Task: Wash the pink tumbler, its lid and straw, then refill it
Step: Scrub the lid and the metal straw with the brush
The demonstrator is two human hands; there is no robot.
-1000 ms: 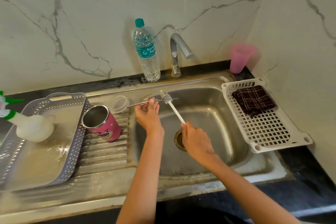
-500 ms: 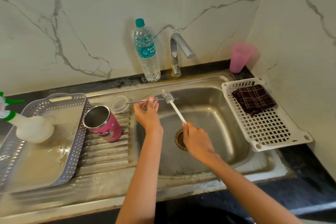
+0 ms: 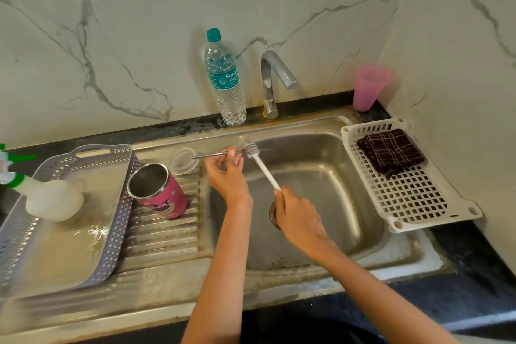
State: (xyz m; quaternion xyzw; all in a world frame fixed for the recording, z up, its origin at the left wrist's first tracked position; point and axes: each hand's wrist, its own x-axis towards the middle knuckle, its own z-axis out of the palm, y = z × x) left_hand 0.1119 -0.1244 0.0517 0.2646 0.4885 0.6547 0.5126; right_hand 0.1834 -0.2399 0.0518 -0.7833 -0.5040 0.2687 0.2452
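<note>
Sink drain [image 3: 272, 213] half hidden behind right hand [image 3: 298, 220]; brush [image 3: 265, 169] blurred.

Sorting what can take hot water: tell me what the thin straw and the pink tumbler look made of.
The thin grey straw: probably steel, slim rod with metallic sheen. The pink printed tumbler: bare metal inside, likely steel; glossy pink outside, paint or wrap unclear.

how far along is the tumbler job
Done: pink tumbler sits open on the drainboard, lid off beside it; whether they're washed I cannot tell. In hand: left hand pinches the straw, right hand holds the brush against it. Left: refilling.
</note>
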